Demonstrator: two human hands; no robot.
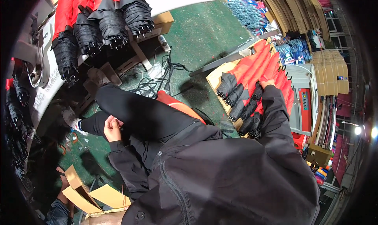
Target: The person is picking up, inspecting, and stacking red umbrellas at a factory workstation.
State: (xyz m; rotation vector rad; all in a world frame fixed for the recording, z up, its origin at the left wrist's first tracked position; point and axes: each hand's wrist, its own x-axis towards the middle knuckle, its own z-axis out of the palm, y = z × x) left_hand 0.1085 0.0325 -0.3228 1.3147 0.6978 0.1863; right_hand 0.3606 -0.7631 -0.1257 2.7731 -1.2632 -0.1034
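My right hand reaches out to the right, its fingers curled round a folded red and black umbrella in a pile of similar umbrellas. The sleeve and the pile hide part of its grip. The piled umbrellas lie side by side, their black ribbed ends towards me. Above my thigh, my left hand is closed with the fingertips drawn to the thumb, and nothing shows in it. At the upper left, more red and black umbrellas hang over the edge of a white table.
Tangled black cables lie on the green floor by my knee. Open cardboard flaps stand at the lower left, near another person's leg. Stacked cardboard, wrapped bundles and a red control panel are at the right.
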